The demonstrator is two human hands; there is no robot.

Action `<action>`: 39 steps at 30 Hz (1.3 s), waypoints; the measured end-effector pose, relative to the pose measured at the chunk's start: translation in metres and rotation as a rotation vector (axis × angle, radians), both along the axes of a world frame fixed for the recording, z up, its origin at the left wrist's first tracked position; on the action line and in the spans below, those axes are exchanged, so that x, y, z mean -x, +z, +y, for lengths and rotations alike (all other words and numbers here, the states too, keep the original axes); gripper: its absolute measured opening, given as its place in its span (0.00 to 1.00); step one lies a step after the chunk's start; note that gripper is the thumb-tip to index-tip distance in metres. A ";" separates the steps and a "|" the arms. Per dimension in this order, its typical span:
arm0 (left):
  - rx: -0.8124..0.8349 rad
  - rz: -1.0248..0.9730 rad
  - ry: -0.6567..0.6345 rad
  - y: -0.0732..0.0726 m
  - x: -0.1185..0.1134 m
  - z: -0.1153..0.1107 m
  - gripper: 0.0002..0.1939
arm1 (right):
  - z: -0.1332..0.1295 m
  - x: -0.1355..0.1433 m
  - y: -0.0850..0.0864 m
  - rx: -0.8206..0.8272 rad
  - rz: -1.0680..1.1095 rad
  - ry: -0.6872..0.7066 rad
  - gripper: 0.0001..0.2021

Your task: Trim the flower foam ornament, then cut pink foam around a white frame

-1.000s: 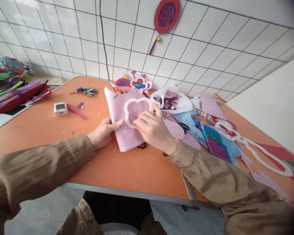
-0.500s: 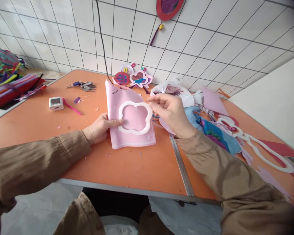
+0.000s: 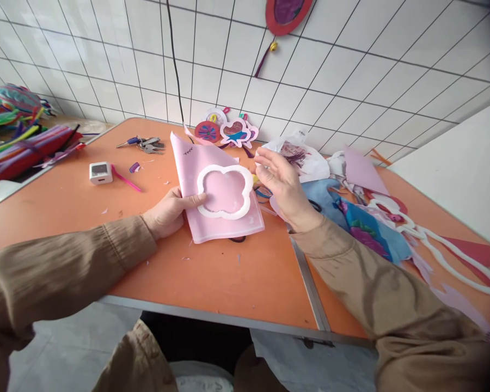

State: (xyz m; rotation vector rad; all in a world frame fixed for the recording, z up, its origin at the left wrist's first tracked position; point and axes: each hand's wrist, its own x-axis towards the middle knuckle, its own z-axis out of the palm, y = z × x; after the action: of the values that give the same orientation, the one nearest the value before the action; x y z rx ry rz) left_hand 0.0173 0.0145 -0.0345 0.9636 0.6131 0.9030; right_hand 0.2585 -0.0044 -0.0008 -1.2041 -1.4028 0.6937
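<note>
Pink sheet (image 3: pixel 212 185) lies tilted on the orange table (image 3: pixel 212 277) in front of me, its far corner curling up toward the tiled wall, and a white cloud-shaped foam frame (image 3: pixel 225 191) sits on top of it. From my head view, my left hand (image 3: pixel 169 211) grips the sheet's near-left edge, thumb laid over the top and touching the frame's rim, the other fingers tucked beneath where I cannot see them. My right hand (image 3: pixel 280 185) hovers just beside the frame's right side, palm turned toward it, fingers loosely spread and slightly curled, holding nothing that I can make out. Under the sheet's lower edge a dark loop, seemingly a scissors handle (image 3: pixel 237 238), peeks out. Beyond my right hand sits a white plastic bag (image 3: pixel 306 158), then a heap of blue and purple cut pieces (image 3: pixel 363 228) and a long white foam outline (image 3: pixel 453 256). Against the wall stand small decorated foam shapes (image 3: pixel 228 130). Off to the left are a bunch of keys (image 3: pixel 147 143), a small white device (image 3: pixel 100 172) and a pile of coloured pipe cleaners (image 3: pixel 20 147).
</note>
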 end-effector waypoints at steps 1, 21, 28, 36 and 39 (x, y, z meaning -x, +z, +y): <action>-0.001 -0.005 0.002 0.000 0.000 0.000 0.18 | 0.001 -0.001 -0.001 0.070 0.037 0.029 0.29; -0.005 0.056 0.100 0.000 -0.001 0.003 0.21 | -0.004 0.012 -0.012 0.110 0.045 0.070 0.19; -0.038 0.054 0.140 -0.001 -0.001 0.002 0.23 | -0.005 0.009 -0.010 0.060 -0.033 0.093 0.21; 0.003 0.011 0.056 -0.002 -0.001 0.003 0.25 | -0.007 0.013 -0.004 0.098 0.069 0.154 0.22; 0.010 -0.007 0.034 -0.002 -0.002 0.003 0.28 | -0.006 0.012 -0.003 0.106 0.086 0.137 0.22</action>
State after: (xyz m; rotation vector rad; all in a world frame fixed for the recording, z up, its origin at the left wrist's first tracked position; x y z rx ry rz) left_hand 0.0194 0.0178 -0.0368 0.9435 0.6293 0.9320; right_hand 0.2465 -0.0107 -0.0039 -1.1531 -1.4003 0.9153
